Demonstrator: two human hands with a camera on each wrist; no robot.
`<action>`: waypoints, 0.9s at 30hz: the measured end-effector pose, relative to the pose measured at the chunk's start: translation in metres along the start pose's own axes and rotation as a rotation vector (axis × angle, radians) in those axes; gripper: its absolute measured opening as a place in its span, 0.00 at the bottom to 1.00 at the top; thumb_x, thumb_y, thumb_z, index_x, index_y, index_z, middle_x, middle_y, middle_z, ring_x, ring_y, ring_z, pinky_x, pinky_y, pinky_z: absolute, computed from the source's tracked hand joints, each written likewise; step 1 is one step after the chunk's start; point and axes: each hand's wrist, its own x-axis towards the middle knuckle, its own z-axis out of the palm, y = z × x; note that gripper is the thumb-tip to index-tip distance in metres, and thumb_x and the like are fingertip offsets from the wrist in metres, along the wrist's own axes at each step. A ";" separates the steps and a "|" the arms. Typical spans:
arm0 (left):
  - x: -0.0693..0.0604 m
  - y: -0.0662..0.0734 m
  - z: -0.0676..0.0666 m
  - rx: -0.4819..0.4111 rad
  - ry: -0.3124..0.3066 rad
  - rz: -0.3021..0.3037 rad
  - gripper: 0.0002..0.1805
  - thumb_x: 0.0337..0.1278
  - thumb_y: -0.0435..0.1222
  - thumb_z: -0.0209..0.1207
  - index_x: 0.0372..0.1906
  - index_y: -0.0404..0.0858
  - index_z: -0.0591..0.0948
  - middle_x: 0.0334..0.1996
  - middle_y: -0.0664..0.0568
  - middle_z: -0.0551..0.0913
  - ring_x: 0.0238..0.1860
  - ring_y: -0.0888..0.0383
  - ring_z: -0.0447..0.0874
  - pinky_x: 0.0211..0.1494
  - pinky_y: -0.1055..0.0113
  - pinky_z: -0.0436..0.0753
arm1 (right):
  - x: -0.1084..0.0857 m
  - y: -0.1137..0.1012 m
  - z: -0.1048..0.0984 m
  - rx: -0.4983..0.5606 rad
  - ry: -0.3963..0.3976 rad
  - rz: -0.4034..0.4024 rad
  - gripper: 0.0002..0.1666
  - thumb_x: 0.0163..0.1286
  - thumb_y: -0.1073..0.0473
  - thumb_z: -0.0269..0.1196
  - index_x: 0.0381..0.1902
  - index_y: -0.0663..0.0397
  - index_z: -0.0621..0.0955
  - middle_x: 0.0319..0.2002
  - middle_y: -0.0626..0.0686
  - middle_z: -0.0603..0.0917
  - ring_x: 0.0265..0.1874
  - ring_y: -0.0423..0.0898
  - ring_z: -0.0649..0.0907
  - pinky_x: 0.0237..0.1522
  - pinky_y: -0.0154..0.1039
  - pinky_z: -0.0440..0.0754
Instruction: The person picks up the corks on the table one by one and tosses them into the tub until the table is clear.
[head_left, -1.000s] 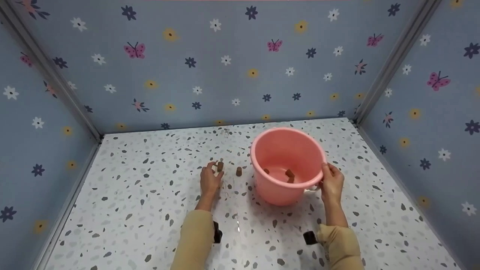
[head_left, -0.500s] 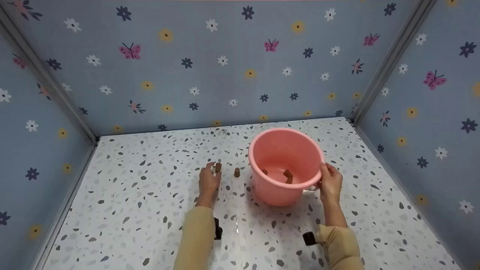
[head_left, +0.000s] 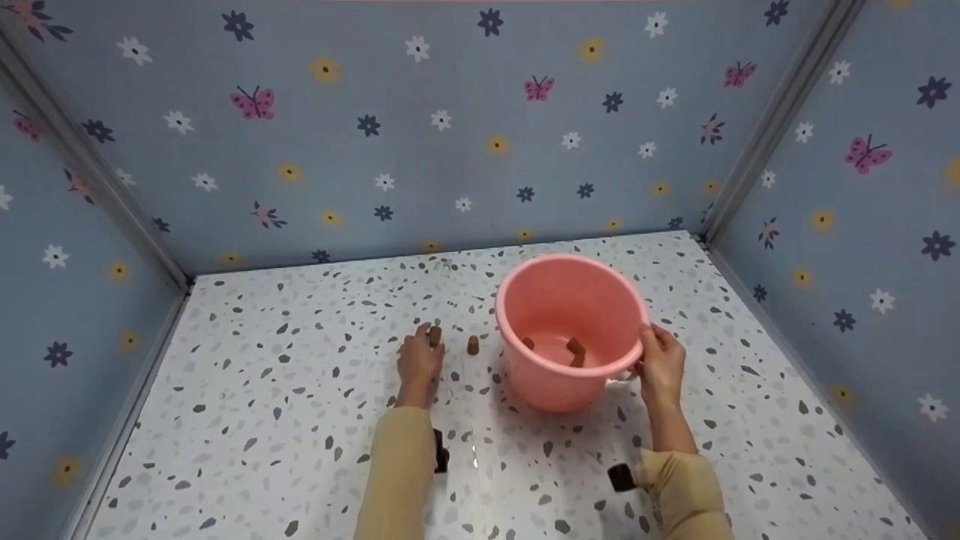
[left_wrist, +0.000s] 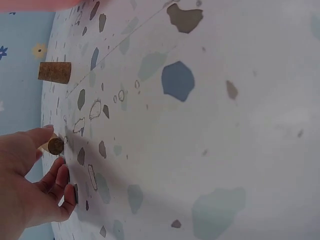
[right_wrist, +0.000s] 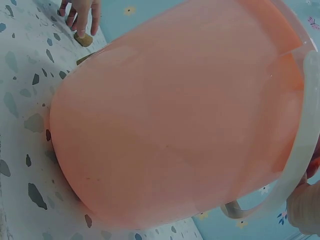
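My left hand (head_left: 420, 364) is bent around a small brown cork (head_left: 435, 336) on the speckled surface. In the left wrist view, the thumb lies against that cork (left_wrist: 56, 146), its round end facing the camera; the index finger is partly hidden behind it. Just to the right stands a second cork (head_left: 473, 345), apart from the hand. My right hand (head_left: 663, 364) grips the rim of a pink bucket (head_left: 559, 386), thumb outside near the white handle (right_wrist: 300, 150). Inside the bucket lie several corks (head_left: 576, 348); the bucket leans toward me.
The white speckled tabletop (head_left: 262, 420) is bounded by a flower-and-butterfly patterned back wall (head_left: 450, 90) and side walls, with grey metal strips at the corners. The bucket stands right of the two loose corks.
My left hand's thumb and fingers have closed in around the cork. The right hand keeps its hold on the bucket. The head view has shifted slightly.
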 end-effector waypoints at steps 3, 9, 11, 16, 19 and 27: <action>0.001 0.000 0.000 0.009 -0.002 0.001 0.26 0.56 0.36 0.55 0.61 0.38 0.66 0.47 0.39 0.72 0.48 0.45 0.70 0.50 0.52 0.69 | 0.000 0.000 0.000 -0.002 0.002 0.002 0.23 0.65 0.59 0.52 0.53 0.70 0.68 0.30 0.59 0.78 0.15 0.37 0.74 0.14 0.26 0.70; 0.003 0.001 0.000 0.041 -0.003 -0.013 0.25 0.56 0.36 0.55 0.60 0.38 0.67 0.46 0.39 0.72 0.47 0.44 0.71 0.49 0.51 0.69 | 0.000 0.000 0.001 -0.006 0.008 0.017 0.23 0.65 0.58 0.52 0.54 0.69 0.69 0.34 0.62 0.78 0.17 0.38 0.75 0.15 0.27 0.71; 0.003 0.001 0.000 0.053 -0.005 -0.017 0.24 0.57 0.36 0.54 0.59 0.38 0.68 0.45 0.39 0.73 0.46 0.45 0.71 0.48 0.52 0.69 | 0.000 0.000 0.002 0.004 0.011 0.011 0.22 0.65 0.59 0.52 0.53 0.70 0.69 0.34 0.63 0.78 0.16 0.38 0.75 0.15 0.27 0.71; 0.004 0.003 0.000 0.062 0.006 -0.022 0.21 0.57 0.36 0.54 0.57 0.38 0.71 0.43 0.41 0.74 0.43 0.45 0.73 0.45 0.52 0.71 | 0.000 0.000 0.002 0.028 0.006 0.001 0.20 0.65 0.60 0.52 0.51 0.70 0.70 0.35 0.64 0.77 0.17 0.38 0.76 0.15 0.27 0.71; 0.004 0.003 -0.001 0.055 0.006 -0.023 0.20 0.57 0.36 0.54 0.55 0.38 0.72 0.42 0.41 0.74 0.43 0.46 0.73 0.45 0.53 0.71 | 0.000 -0.001 0.001 0.014 0.006 0.008 0.22 0.65 0.59 0.52 0.52 0.69 0.69 0.38 0.65 0.77 0.18 0.38 0.76 0.16 0.27 0.72; 0.001 0.001 -0.002 0.036 0.004 -0.009 0.19 0.55 0.35 0.55 0.53 0.36 0.72 0.43 0.41 0.74 0.44 0.46 0.72 0.47 0.53 0.70 | -0.001 0.000 0.002 0.012 0.010 0.011 0.23 0.65 0.60 0.52 0.53 0.70 0.69 0.37 0.65 0.76 0.17 0.38 0.75 0.15 0.26 0.71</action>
